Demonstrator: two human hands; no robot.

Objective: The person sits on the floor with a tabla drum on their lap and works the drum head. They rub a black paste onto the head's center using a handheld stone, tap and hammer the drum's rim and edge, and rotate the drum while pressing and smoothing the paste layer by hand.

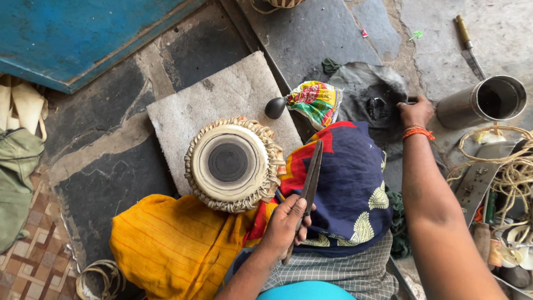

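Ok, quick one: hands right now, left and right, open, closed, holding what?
Left hand: closed around a long flat metal file, beside the small drum.
Right hand: reaching into black paste on a dark cloth; grip cannot be told.

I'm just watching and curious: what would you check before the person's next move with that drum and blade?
1. Drum resting steady on the cloth-covered lap: ok.
2. Left hand with a firm grip on the blade: ok.
3. Blade tip clear of the drumhead: ok.
4. Right hand reaching the black paste: touching, cannot tell if any is picked up.
5. Steel cup upright: not ok, lying on its side.
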